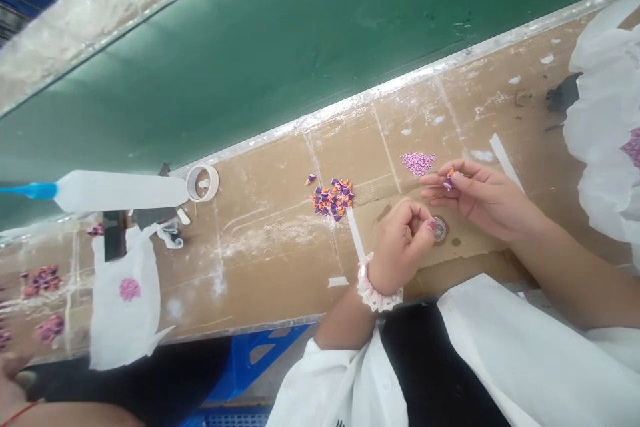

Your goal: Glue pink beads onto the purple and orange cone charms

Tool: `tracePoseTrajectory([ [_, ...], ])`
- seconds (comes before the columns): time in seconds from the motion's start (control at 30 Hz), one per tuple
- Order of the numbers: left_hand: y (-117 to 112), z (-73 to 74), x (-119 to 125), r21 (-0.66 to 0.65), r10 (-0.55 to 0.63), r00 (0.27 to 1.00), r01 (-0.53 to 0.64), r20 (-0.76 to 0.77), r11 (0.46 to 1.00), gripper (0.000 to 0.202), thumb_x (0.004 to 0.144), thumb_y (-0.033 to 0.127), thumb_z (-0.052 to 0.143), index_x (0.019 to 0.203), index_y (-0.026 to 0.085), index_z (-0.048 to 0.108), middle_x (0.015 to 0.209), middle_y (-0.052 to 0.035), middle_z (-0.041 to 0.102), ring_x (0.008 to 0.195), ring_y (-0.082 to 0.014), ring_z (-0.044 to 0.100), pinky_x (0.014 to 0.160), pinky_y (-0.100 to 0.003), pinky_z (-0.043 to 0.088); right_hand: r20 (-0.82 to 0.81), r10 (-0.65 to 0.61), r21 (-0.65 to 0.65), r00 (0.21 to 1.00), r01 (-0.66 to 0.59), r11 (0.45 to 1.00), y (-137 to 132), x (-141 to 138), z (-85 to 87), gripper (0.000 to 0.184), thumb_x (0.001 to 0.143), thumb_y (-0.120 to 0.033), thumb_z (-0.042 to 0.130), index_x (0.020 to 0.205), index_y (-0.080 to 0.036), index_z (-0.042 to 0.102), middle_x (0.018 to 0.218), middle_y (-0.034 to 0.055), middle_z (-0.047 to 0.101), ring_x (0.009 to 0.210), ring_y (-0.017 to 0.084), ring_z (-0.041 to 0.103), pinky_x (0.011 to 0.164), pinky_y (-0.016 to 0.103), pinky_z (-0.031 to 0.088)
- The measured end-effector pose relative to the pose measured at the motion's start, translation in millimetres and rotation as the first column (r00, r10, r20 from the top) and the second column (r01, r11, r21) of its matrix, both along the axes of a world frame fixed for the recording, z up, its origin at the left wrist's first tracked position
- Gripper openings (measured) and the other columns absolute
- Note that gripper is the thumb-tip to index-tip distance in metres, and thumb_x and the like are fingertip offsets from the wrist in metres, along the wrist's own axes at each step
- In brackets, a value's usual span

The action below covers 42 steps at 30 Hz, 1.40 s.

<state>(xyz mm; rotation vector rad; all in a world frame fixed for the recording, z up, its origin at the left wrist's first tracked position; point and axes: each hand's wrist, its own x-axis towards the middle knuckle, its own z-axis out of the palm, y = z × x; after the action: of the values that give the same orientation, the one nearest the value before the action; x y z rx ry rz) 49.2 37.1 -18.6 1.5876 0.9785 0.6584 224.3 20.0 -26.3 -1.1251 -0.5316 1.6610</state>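
My left hand [403,243], with a frilly white scrunchie on the wrist, is curled beside a small round clear piece [439,228] on the brown cardboard bench top [260,267]; its fingertips touch that piece. My right hand [475,193] pinches a small purple-and-orange bit [449,179] between thumb and fingers. A heap of purple and orange bits [334,199] lies left of my hands. A little pile of pink beads [418,162] lies just beyond the right hand.
A roll of tape [203,182] and a long white bottle with a blue tip [115,191] lie at the left. White plastic bags [125,300] [603,120] sit at both ends. A green conveyor belt [300,47] runs behind. Another person's hand [15,380] shows bottom left.
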Motion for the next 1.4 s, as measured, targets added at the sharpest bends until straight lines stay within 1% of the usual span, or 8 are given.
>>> tracePoseTrajectory([
  [0.27,-2,4.8,-10,-0.023,0.058,0.975,-0.054,0.212,0.998,0.010,0.083,0.023,0.051,0.074,0.019,0.049,0.067,0.0024,0.045,0.063,-0.0096,0.043,0.064,-0.025,0.038,0.040,0.059,0.180,0.997,-0.065,0.981,6,-12,19.4,0.013,0.081,-0.032,0.071,0.084,-0.023,0.063,0.074,-0.0016,0.061,0.058,0.009,0.052,0.052,0.023,0.045],
  [0.37,-4,10.1,-15,-0.125,0.070,0.930,-0.027,0.361,0.992,0.015,0.086,0.028,0.053,0.076,0.018,0.049,0.070,0.0015,0.046,0.063,-0.0088,0.042,0.060,-0.023,0.037,0.045,0.105,0.266,0.993,-0.113,0.957,9,-17,23.2,0.006,0.084,-0.029,0.068,0.087,-0.024,0.064,0.066,-0.0036,0.056,0.048,0.007,0.046,0.043,0.020,0.043],
  [0.5,-6,16.0,-17,-0.313,0.123,0.853,0.050,0.508,0.949,0.020,0.086,0.033,0.056,0.077,0.017,0.048,0.067,0.0021,0.046,0.059,-0.0075,0.040,0.056,-0.021,0.036,0.053,0.140,0.314,0.989,-0.149,0.938,7,-21,22.1,0.007,0.092,-0.023,0.056,0.096,-0.026,0.061,0.075,-0.0030,0.062,0.042,0.007,0.051,0.032,0.017,0.041],
  [0.67,-6,17.3,-11,-0.457,0.220,0.800,0.075,0.558,0.886,0.022,0.085,0.033,0.059,0.075,0.017,0.048,0.064,0.0032,0.045,0.056,-0.0064,0.038,0.054,-0.020,0.036,0.157,0.058,0.453,0.986,-0.124,0.883,-4,-22,18.1,0.015,0.093,-0.015,0.051,0.100,-0.024,0.062,0.079,-0.0001,0.064,0.048,0.009,0.058,0.033,0.016,0.045],
  [0.8,-10,15.8,-3,-0.553,0.253,0.742,0.185,0.621,0.812,0.024,0.084,0.035,0.060,0.075,0.016,0.048,0.069,0.0006,0.052,0.062,-0.0087,0.052,0.065,-0.025,0.048,0.231,-0.029,0.560,0.973,-0.108,0.822,-13,-24,11.6,0.024,0.091,-0.007,0.051,0.106,-0.022,0.061,0.081,0.0011,0.062,0.053,0.009,0.059,0.037,0.019,0.048],
  [0.9,-13,15.8,-1,-0.577,0.259,0.750,0.195,0.608,0.793,0.025,0.084,0.036,0.060,0.076,0.015,0.048,0.071,-0.0009,0.055,0.067,-0.0113,0.057,0.070,-0.028,0.050,0.255,-0.027,0.602,0.967,-0.137,0.787,-17,-26,9.5,0.027,0.090,-0.004,0.049,0.109,-0.021,0.060,0.084,0.0018,0.061,0.054,0.010,0.059,0.038,0.021,0.049],
  [1.13,-14,15.4,-5,-0.512,0.207,0.824,0.114,0.527,0.851,0.023,0.085,0.037,0.056,0.077,0.016,0.048,0.072,-0.0015,0.051,0.070,-0.0132,0.055,0.068,-0.029,0.047,0.460,-0.199,0.671,0.865,-0.192,0.716,-17,-27,15.6,0.029,0.088,-0.001,0.051,0.107,-0.021,0.062,0.083,0.0030,0.065,0.057,0.009,0.059,0.041,0.020,0.048],
  [1.4,-10,22.9,-9,-0.229,0.108,0.943,-0.035,0.316,0.973,0.008,0.082,0.021,0.054,0.076,0.017,0.051,0.073,0.0005,0.052,0.063,-0.0088,0.044,0.061,-0.023,0.040,0.561,-0.314,0.711,0.766,-0.250,0.657,-20,-24,11.5,0.031,0.085,0.000,0.055,0.107,-0.021,0.062,0.083,0.0040,0.067,0.062,0.012,0.062,0.049,0.024,0.051],
])
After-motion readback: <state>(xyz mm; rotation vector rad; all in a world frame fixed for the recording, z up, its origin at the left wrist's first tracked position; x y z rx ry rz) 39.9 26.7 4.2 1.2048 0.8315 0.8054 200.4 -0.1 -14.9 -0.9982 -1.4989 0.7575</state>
